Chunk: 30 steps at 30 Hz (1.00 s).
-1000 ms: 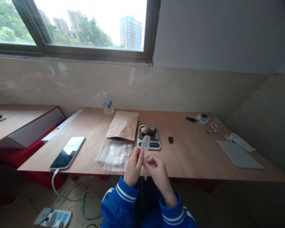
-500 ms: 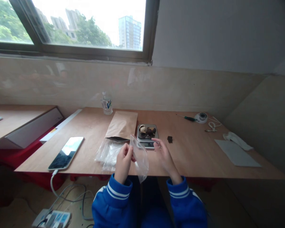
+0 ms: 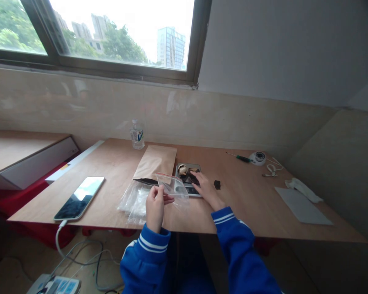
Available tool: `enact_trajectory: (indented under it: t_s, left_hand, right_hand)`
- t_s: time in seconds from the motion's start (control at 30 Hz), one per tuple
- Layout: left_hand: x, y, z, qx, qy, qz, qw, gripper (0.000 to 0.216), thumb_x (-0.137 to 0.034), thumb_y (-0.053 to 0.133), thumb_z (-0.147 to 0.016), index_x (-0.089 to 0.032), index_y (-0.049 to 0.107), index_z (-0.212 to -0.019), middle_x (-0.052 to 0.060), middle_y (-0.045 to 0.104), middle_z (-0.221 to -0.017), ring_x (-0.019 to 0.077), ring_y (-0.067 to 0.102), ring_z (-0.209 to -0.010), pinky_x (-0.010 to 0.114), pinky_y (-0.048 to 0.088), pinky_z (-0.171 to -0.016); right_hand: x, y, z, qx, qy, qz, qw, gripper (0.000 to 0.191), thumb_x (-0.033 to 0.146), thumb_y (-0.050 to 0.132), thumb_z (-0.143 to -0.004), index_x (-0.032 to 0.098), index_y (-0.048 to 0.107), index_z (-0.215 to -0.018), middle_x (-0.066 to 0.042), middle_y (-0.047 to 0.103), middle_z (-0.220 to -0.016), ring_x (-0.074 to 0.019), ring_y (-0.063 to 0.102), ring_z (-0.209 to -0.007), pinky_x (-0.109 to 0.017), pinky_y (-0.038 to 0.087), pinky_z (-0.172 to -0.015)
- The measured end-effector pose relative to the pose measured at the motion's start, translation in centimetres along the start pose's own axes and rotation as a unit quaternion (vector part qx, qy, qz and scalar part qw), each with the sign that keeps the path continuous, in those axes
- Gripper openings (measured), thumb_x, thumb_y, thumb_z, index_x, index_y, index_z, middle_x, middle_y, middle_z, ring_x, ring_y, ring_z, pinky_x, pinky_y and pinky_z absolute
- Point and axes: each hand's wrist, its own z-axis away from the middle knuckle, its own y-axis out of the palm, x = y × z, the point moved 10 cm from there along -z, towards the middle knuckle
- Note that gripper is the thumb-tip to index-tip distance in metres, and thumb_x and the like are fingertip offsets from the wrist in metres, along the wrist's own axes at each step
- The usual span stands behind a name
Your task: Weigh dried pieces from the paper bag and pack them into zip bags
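Your left hand (image 3: 155, 203) pinches a clear zip bag (image 3: 173, 183), which looks unfilled. Just beyond, the scale (image 3: 196, 166) carries dark pieces (image 3: 185, 177); your right hand (image 3: 207, 190) is there, grip unclear. One loose piece (image 3: 217, 185) lies right, unbagged.

Glossy plastic bag (image 3: 177, 188), matt paper pouch (image 3: 156, 162), smooth wood tabletop (image 3: 242, 200)

Daylight through the sliding window (image 3: 95, 43) burns the sky (image 3: 147, 16) white; the grey wall (image 3: 272, 49) right of the window is dim. Below it, glare streaks the smartphone (image 3: 79, 198). Wide-angle distortion stretches the edges.
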Motion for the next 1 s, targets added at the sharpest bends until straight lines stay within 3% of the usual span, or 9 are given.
enact_trajectory:
  t_s: [0.2,0.3,0.4,0.53,0.63,0.7,0.77,0.87,1.0]
  left_hand:
    - [0.0,-0.5,0.2,-0.007,0.016,0.0,1.0,0.04,-0.054,0.061,-0.068,-0.018,0.044,-0.061,-0.005,0.051,-0.052,0.0118,0.059,-0.051,0.03,0.056,-0.057]
    - [0.0,-0.8,0.4,-0.011,0.029,-0.008,0.999,0.041,-0.055,0.06,-0.069,-0.018,0.045,-0.061,-0.005,0.051,-0.053,0.0119,0.058,-0.051,0.029,0.055,-0.057]
    - [0.1,-1.0,0.4,-0.009,0.038,-0.024,0.999,0.04,-0.055,0.059,-0.071,-0.019,0.045,-0.061,-0.005,0.051,-0.054,0.0124,0.058,-0.052,0.029,0.055,-0.058]
    - [0.0,-0.6,0.5,0.0,0.063,-0.064,0.996,0.038,-0.052,0.055,-0.076,-0.019,0.045,-0.061,-0.004,0.05,-0.056,0.0131,0.057,-0.056,0.029,0.053,-0.061]
    - [-0.5,-0.1,0.8,0.0,0.097,-0.126,0.987,0.035,-0.047,0.051,-0.081,-0.02,0.045,-0.06,-0.003,0.05,-0.056,0.0135,0.054,-0.058,0.027,0.048,-0.061]
    - [-0.8,-0.1,1.0,-0.011,0.113,-0.162,0.98,0.034,-0.045,0.048,-0.084,-0.02,0.045,-0.06,-0.003,0.049,-0.055,0.0135,0.051,-0.058,0.026,0.044,-0.059]
    - [-0.8,-0.4,1.1,-0.022,0.115,-0.172,0.978,0.033,-0.043,0.045,-0.086,-0.021,0.044,-0.061,-0.003,0.048,-0.055,0.0134,0.049,-0.056,0.026,0.041,-0.059]
    - [-0.6,-0.9,1.1,-0.03,0.114,-0.167,0.979,0.034,-0.042,0.042,-0.087,-0.021,0.042,-0.06,-0.004,0.046,-0.053,0.0132,0.048,-0.055,0.026,0.04,-0.059]
    - [-0.4,-1.0,1.0,-0.023,0.123,-0.173,0.977,0.033,-0.041,0.044,-0.087,-0.021,0.042,-0.06,-0.004,0.046,-0.054,0.0132,0.047,-0.056,0.026,0.039,-0.06]
  right_hand:
    - [-0.6,0.3,-0.1,-0.001,0.009,0.036,0.999,0.029,0.016,0.045,-0.086,0.02,0.061,-0.11,-0.01,0.062,-0.104,-0.0254,0.057,-0.1,-0.042,0.048,-0.085]
    - [-0.5,-0.1,0.0,-0.022,0.012,-0.004,1.0,0.022,0.021,0.045,-0.088,0.02,0.065,-0.096,-0.009,0.064,-0.097,-0.0236,0.059,-0.094,-0.039,0.048,-0.082]
    - [-0.3,-2.4,0.0,-0.094,0.049,-0.088,0.99,0.02,0.028,0.048,-0.088,0.019,0.065,-0.093,-0.008,0.064,-0.094,-0.0217,0.06,-0.088,-0.036,0.048,-0.078]
    - [2.0,-6.8,-0.2,-0.189,0.105,-0.25,0.944,0.025,0.039,0.052,-0.086,0.017,0.063,-0.092,-0.006,0.065,-0.087,-0.0183,0.06,-0.077,-0.03,0.048,-0.07]
    - [6.4,-7.3,-1.3,-0.094,0.083,-0.356,0.926,0.027,0.041,0.051,-0.086,0.019,0.063,-0.095,-0.002,0.065,-0.08,-0.0158,0.059,-0.072,-0.026,0.047,-0.064]
    - [9.4,-6.5,-1.4,0.013,0.05,-0.342,0.938,0.027,0.039,0.052,-0.086,0.02,0.064,-0.1,0.0,0.063,-0.077,-0.0148,0.058,-0.068,-0.025,0.045,-0.061]
    - [10.9,-5.8,-0.9,0.074,0.023,-0.287,0.955,0.027,0.037,0.053,-0.086,0.022,0.065,-0.105,0.0,0.063,-0.078,-0.0142,0.056,-0.065,-0.025,0.044,-0.059]
    - [9.7,-5.5,-0.6,0.046,0.012,-0.232,0.971,0.026,0.035,0.047,-0.089,0.024,0.065,-0.104,-0.002,0.064,-0.089,-0.0155,0.058,-0.074,-0.027,0.045,-0.065]
    - [5.1,-4.1,-1.1,-0.041,0.043,-0.173,0.983,0.026,0.028,0.041,-0.091,0.019,0.064,-0.099,-0.007,0.062,-0.1,-0.0189,0.058,-0.09,-0.032,0.047,-0.078]
